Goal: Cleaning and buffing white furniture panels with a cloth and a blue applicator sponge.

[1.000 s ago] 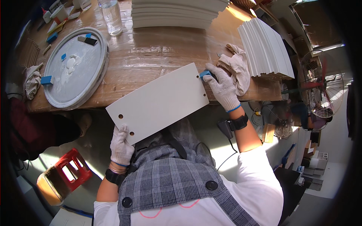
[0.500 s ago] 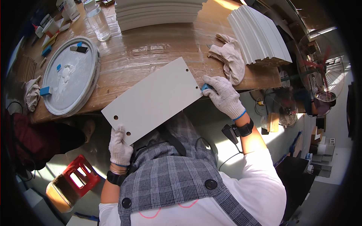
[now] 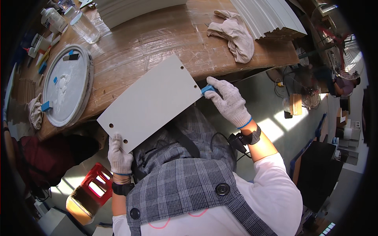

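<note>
A flat white panel (image 3: 151, 102) with small holes near its two ends lies slanted across my lap, its far side over the table's front edge. My left hand (image 3: 120, 158), in a white knitted glove, grips the panel's near left corner beside two of the holes. Also gloved, my right hand (image 3: 229, 100) pinches a small blue block (image 3: 208, 90) between thumb and fingers. The block is against the panel's right end, close to the corner. The panel hides part of the left hand's fingers.
On the wooden table (image 3: 141, 51) a round grey lid (image 3: 84, 98) carries white paste, a scraper and blue pieces. Clear jars (image 3: 84, 28), a crumpled cloth (image 3: 236, 37) and stacked white panels (image 3: 271, 17) stand beyond. A red stool (image 3: 98, 185) and another person (image 3: 43, 161) are at left.
The view has shifted, with the table things now farther up and left. My right hand with the blue block has moved slightly along the panel's right end toward the near corner.
</note>
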### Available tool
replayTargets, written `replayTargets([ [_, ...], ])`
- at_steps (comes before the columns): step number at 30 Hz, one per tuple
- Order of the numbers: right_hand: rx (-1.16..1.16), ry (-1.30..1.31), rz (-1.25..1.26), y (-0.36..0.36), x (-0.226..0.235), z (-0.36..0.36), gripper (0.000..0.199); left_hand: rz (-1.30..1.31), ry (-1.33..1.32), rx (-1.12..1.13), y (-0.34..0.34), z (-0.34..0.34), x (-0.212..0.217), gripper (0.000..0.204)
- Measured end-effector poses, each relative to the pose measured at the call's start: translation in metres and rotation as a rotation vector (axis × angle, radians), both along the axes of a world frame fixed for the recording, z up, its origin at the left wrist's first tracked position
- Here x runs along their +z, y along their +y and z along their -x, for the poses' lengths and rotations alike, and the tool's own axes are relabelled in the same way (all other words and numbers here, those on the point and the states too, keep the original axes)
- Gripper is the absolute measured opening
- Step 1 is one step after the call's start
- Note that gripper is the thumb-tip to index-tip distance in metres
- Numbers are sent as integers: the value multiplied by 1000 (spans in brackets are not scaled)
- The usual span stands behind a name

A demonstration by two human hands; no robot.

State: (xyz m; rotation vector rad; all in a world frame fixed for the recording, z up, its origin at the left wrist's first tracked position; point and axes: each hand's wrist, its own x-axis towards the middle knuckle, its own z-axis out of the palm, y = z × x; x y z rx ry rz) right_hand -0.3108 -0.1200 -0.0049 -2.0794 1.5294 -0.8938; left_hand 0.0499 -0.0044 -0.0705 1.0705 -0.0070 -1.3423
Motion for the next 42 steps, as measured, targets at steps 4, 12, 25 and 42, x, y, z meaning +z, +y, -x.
replayTargets([
  [4, -4, 68, -8, 1, 3, 8, 38, 18, -57, -79, -3, 6, 10, 39],
  [12, 75, 290, 101, 4, 8, 4, 42, -19, -62, -31, 0, 5, 7, 36],
  [25, 32, 210, 78, 9, -4, 7, 42, -5, -53, -30, -3, 9, 12, 37],
  [42, 97, 144, 456, 34, -24, -28, 49, -140, -87, 14, -2, 21, 46, 34],
])
